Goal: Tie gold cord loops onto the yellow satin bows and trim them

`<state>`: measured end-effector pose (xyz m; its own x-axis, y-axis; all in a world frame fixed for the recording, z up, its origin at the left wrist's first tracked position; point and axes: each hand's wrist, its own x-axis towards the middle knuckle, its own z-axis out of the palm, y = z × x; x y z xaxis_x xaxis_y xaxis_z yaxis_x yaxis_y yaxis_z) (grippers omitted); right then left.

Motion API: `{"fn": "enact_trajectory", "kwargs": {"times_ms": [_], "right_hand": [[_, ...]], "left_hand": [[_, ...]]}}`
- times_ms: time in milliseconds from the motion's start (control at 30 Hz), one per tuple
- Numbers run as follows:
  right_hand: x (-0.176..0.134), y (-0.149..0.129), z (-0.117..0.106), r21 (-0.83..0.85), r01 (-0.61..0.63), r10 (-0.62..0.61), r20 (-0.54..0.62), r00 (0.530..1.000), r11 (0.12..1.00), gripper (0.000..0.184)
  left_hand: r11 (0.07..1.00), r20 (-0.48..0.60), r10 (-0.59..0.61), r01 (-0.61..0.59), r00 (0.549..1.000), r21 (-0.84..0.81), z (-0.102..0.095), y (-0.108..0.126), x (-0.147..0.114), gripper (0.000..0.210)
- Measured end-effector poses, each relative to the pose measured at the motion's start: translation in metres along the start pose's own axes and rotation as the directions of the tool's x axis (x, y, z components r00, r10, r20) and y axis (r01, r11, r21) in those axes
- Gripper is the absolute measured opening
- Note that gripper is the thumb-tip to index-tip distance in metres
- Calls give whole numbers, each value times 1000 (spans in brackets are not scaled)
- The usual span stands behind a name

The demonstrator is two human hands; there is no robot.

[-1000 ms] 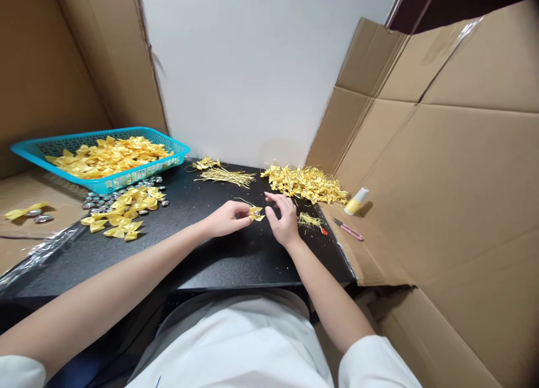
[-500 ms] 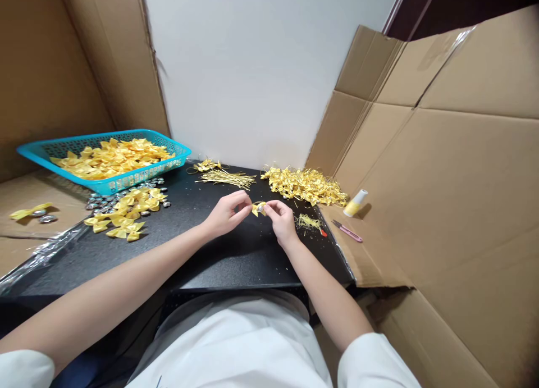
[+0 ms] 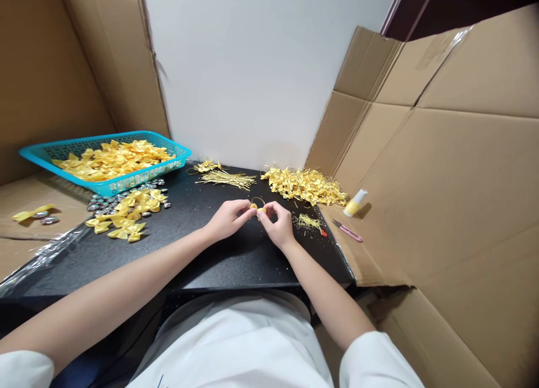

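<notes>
My left hand (image 3: 232, 217) and my right hand (image 3: 278, 223) meet over the middle of the black table, both pinching one small yellow ribbon bow (image 3: 261, 210). Fingers cover much of the bow. A thin gold loop (image 3: 258, 199) arches up from it between the two hands. Behind my left hand lies a bundle of gold ties (image 3: 227, 178). Beyond my right hand is a heap of yellow bows with gold loops (image 3: 305, 185). Loose yellow bows (image 3: 127, 228) lie farther left, among silver bead-like pieces (image 3: 96, 200).
A blue basket (image 3: 105, 187) full of yellow bows stands at the back left. On the right cardboard are a thread spool (image 3: 356, 202) and pink thread snips (image 3: 348, 231). Thread scraps (image 3: 309, 222) lie near the table's right edge. Cardboard walls (image 3: 463, 180) flank both sides.
My hands have turned the bow, so its silver piece no longer shows and the gold loop now stands up. My left hand has dropped slightly and closed in on the bow.
</notes>
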<state>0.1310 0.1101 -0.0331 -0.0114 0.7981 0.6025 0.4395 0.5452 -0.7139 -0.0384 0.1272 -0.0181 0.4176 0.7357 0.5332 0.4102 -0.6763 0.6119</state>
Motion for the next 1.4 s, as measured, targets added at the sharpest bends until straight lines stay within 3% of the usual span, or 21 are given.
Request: {"fn": "enact_trajectory", "kwargs": {"times_ms": [67,167,400,533,633,767,933,1067,1200,1400], "right_hand": [[0,-2,-3,-67,65,-60,83,995,996,23],[1,-2,-4,-1,110,-108,178,978,994,28],[1,2,4,-23,172,-168,112,979,985,30],[-1,7,3,-112,240,-224,140,965,964,28],[-2,10,2,-168,253,-221,185,957,953,27],[-2,9,1,-209,248,-201,223,954,946,27],[-2,8,1,-215,257,-193,278,941,942,27],[-2,8,0,-208,250,-181,301,936,946,28],[-1,7,0,-210,241,-172,300,938,948,26],[0,5,1,-262,321,-253,262,931,910,28]], "left_hand": [[999,37,30,-29,999,-21,-1,-2,0,35],[988,45,2,5,999,-156,0,-5,0,34],[771,-23,-261,194,965,-607,18,-4,3,30],[801,51,-244,231,968,-552,13,-7,4,26],[839,-14,-222,184,975,-511,4,-10,4,18],[912,-78,-150,108,986,-395,-9,-10,5,25],[991,84,53,-42,995,-130,-18,-8,7,25],[972,155,-75,107,985,-207,-19,-13,8,27],[881,212,-201,272,956,-388,-16,-17,8,32],[799,187,-242,304,952,-519,-11,-17,8,32]]}}
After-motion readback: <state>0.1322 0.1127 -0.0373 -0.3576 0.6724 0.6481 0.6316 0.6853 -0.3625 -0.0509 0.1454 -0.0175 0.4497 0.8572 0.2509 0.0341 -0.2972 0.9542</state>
